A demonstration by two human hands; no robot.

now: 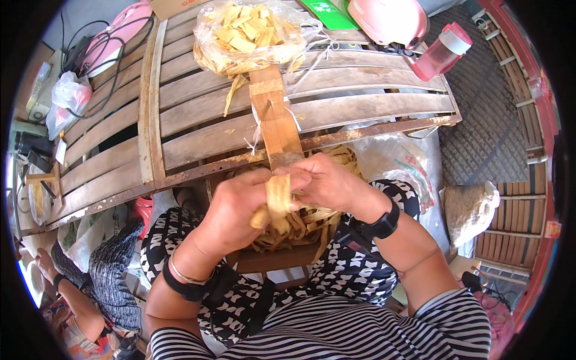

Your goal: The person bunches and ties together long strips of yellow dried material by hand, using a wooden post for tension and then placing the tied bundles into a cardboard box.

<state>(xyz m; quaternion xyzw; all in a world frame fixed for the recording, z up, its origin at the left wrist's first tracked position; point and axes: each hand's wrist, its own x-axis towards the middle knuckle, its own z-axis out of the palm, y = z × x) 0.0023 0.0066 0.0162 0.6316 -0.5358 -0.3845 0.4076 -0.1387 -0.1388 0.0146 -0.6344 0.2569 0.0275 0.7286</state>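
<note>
A pale yellow flat strip (279, 193) is looped around the fingers of my left hand (236, 209). My right hand (328, 182) meets it from the other side, its fingers pinching close to the strip. Which end of the strip lies in which fingers is hidden. Just beyond both hands, a wooden block (274, 114) juts over the edge of the slatted table (216, 135). Under my hands, between my knees, lies a heap of loose yellow strips (310, 220) in a brown box (270, 261).
A clear plastic bag (207, 45) of folded yellow pieces sits behind the block. Farther right are a pink helmet (387, 18) and a pink bottle (441, 54). Black cables (108, 45) lie at left. Another person's arm (74, 301) shows at lower left. A filled sack (470, 213) stands right.
</note>
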